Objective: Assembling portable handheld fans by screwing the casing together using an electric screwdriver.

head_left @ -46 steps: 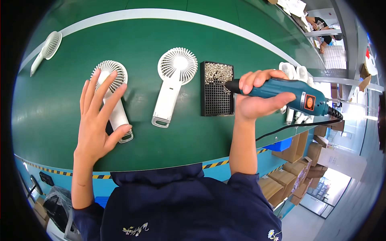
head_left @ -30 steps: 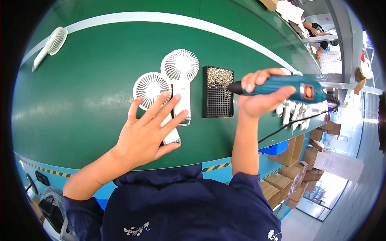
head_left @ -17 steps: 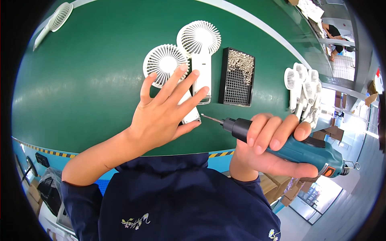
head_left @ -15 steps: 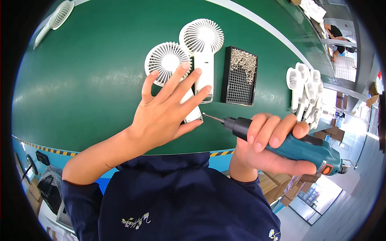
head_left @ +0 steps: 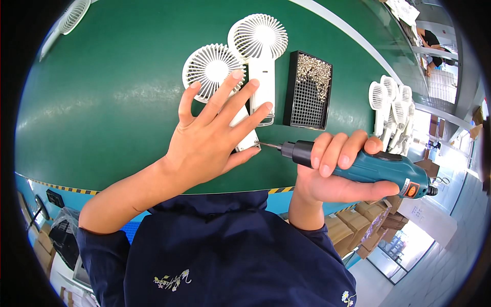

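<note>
Spread across the handle of a white handheld fan (head_left: 203,60), my left hand (head_left: 204,133) lies flat with its fingers apart. The fan's round grille sticks out beyond the fingers, and much of its handle is hidden beneath them. My right hand (head_left: 332,171) is wrapped around a teal and black electric screwdriver (head_left: 381,168), held nearly level. Its thin bit meets the near end of the fan's handle, beside my left thumb. A second white fan (head_left: 263,84) lies just right of the first, close to my left fingertips.
A black tray (head_left: 292,87) with a perforated grid holds many small silvery screws, right of the fans. Several more white fans (head_left: 394,110) are heaped at the table's right side. One fan (head_left: 69,20) lies far left on the green table (head_left: 112,102).
The screwdriver has moved left, bringing its bit from just off the handle's end onto it. My left hand keeps its place on the fan. The view has shifted slightly.
</note>
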### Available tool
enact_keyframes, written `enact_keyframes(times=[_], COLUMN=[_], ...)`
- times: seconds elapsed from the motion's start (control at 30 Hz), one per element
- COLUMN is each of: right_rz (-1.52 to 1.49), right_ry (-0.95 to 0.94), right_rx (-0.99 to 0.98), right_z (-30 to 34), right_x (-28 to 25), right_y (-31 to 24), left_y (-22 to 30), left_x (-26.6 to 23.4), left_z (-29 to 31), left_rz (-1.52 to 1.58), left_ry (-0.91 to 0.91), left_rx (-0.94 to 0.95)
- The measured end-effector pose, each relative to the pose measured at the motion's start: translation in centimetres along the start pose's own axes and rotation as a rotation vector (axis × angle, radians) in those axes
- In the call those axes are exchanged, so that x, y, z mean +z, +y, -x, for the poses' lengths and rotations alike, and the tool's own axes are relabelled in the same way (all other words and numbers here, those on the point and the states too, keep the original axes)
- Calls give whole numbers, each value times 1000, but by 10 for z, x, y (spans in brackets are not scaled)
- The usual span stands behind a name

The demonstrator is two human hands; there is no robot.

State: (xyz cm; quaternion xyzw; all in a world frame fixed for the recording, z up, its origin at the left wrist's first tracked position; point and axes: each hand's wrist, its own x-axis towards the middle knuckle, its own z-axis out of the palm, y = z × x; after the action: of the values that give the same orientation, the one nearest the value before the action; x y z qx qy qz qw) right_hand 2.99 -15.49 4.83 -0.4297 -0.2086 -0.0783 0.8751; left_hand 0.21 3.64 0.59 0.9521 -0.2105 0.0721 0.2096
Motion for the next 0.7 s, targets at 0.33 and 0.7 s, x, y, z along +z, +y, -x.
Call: enact_keyframes(times=[0.33, 0.7], right_rz=[210, 194], right_ry=[-223, -246], right_rx=[-77, -53], right_z=[7, 3], right_x=[36, 33], right_y=[3, 2], left_y=[1, 0], left_x=[0, 3], left_z=[1, 1], left_rz=[-19, -15], left_ry=[7, 5], left_rx=[-5, -9])
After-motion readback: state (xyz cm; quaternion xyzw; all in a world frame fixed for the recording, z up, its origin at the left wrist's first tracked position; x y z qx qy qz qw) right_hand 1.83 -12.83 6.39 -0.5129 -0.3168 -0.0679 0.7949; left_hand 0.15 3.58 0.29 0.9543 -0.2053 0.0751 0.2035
